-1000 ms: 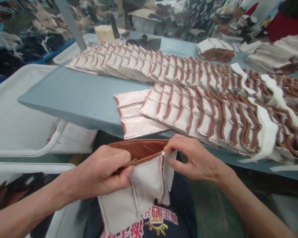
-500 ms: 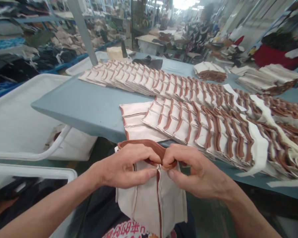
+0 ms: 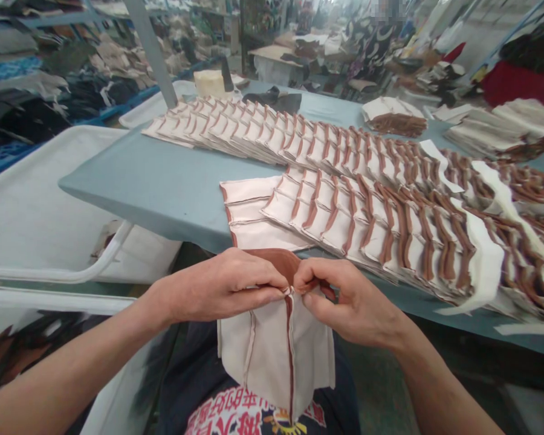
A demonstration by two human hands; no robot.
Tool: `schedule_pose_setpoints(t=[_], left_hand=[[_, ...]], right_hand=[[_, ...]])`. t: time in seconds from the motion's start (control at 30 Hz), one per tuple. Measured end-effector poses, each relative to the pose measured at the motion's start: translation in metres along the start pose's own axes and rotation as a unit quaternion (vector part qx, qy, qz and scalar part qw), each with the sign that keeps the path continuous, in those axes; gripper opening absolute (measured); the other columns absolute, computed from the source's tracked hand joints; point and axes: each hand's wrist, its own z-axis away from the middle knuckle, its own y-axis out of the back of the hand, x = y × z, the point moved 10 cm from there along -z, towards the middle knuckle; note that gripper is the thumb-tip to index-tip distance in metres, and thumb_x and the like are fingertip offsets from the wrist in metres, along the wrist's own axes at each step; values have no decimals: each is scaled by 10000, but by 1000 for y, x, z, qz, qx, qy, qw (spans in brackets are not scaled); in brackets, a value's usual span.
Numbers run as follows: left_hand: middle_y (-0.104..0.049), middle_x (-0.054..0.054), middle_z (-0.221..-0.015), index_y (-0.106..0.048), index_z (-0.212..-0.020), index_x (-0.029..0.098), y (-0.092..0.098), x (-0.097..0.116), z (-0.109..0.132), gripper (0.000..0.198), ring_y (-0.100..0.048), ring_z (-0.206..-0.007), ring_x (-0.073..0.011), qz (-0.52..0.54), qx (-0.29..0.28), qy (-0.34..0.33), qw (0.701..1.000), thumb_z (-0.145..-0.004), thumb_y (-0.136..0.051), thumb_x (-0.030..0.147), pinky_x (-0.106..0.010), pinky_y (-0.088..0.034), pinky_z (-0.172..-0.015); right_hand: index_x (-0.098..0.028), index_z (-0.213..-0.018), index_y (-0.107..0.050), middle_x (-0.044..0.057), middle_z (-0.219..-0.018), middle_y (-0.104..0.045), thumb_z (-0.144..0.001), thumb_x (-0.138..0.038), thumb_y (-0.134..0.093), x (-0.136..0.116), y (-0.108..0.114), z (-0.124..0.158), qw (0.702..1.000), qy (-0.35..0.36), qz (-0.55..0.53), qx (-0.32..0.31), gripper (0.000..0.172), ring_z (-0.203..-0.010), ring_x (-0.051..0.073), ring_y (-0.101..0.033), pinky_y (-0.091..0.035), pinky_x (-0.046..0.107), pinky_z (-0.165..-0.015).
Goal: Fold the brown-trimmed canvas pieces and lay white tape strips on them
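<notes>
A sewn cream-and-brown panel piece (image 3: 272, 356), with a brown edge along its top and a dark seam down its middle, hangs between my hands over my lap. My left hand (image 3: 229, 284) pinches its top edge just left of the central seam. On the other side of that seam, my right hand (image 3: 333, 296) grips the same edge with thumb and curled fingers. The brown inner face (image 3: 274, 260) shows behind the fingertips. What lies under the fingers is hidden.
Overlapping rows of similar panels (image 3: 326, 217) lie on the blue-grey table (image 3: 131, 175), with white strips (image 3: 478, 260) across them. White bins (image 3: 40, 199) stand at left. More stacks (image 3: 394, 115) lie further back, where a person (image 3: 372, 48) is seen.
Both hands have closed in tighter at the top of the seam, the left thumb now pressed against its fingers. The panel has risen slightly. The camera view has shifted a little.
</notes>
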Motion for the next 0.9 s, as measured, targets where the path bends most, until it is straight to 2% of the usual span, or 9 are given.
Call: schedule_pose_setpoints(t=[0.17,0.33,0.5,0.73,0.9], left_hand=[[-745,-35,-841,-707,-982,147,-1,-2,1,199,-630,-714,-121,-6,-4,11,1000,-1033,-515,163,-215,-437,-682],[-599,40,-694,-637,-827,159,0,-4,-2,191,-551,-618,-95,-6,30,76,997,-958,-500,137,-221,-389,-628],[-554,46,-713,-600,-784,155,-4,-2,-5,194,-512,-636,-88,102,55,106,988,-928,-472,135,-212,-390,-631],[-464,47,-631,-553,-710,158,-18,-25,2,268,-386,-559,-92,250,98,169,948,-936,-496,292,-218,-302,-517],[-465,38,-630,-552,-713,157,-23,-31,5,346,-370,-563,-95,256,97,185,944,-963,-513,393,-219,-293,-514]], right_hand=[[-194,-773,-587,-30,-708,-588,-735,-98,-489,10,-4,-5,999,-21,-29,-10,143,-642,116,-497,-385,234,-609],[-193,-871,-610,-13,-782,-606,-797,-191,-569,-1,-3,-1,1000,9,-21,4,85,-661,125,-496,-392,248,-615],[-200,-854,-581,-23,-754,-567,-864,-308,-679,-3,-4,1,999,8,-44,26,146,-656,120,-483,-382,245,-604],[-192,-795,-559,-38,-712,-528,-914,-446,-712,17,-20,0,982,-20,-185,-10,320,-623,101,-438,-363,223,-560],[-193,-777,-552,-37,-694,-530,-917,-361,-652,14,-19,-1,985,-25,-169,-5,240,-623,102,-457,-377,222,-571]])
